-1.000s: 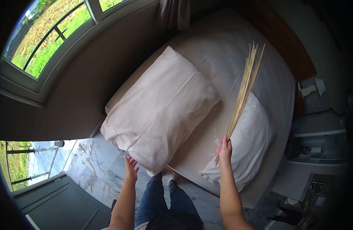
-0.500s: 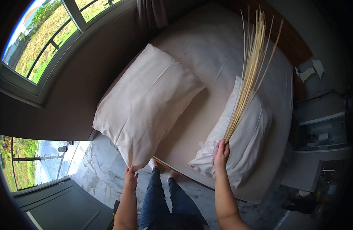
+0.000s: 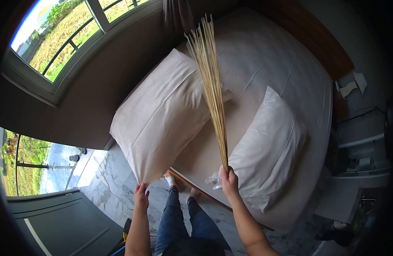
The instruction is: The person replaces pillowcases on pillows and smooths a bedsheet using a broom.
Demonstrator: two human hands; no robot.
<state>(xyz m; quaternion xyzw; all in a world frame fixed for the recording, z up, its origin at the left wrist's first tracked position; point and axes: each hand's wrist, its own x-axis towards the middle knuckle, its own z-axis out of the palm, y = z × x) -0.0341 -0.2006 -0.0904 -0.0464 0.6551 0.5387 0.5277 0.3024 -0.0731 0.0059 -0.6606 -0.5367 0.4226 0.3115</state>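
Stick broom (image 3: 213, 94): being swung, since the earlier frame, from above the second pillow (image 3: 271, 149) to across the first pillow (image 3: 158, 115), whose cloth is being creased beside the sticks. Right hand (image 3: 229, 181): being kept closed around the broom's lower end. Left hand (image 3: 141, 193): being narrowed to a pinch on the first pillow's near corner, which is being drawn past the edge of the bed (image 3: 264, 51). Judged risks: a slip is being invited by the small fingertip grip; a drop to the floor (image 3: 109, 187) is being risked by the overhang; thin sticks are being exposed to snapping by any hard knock.
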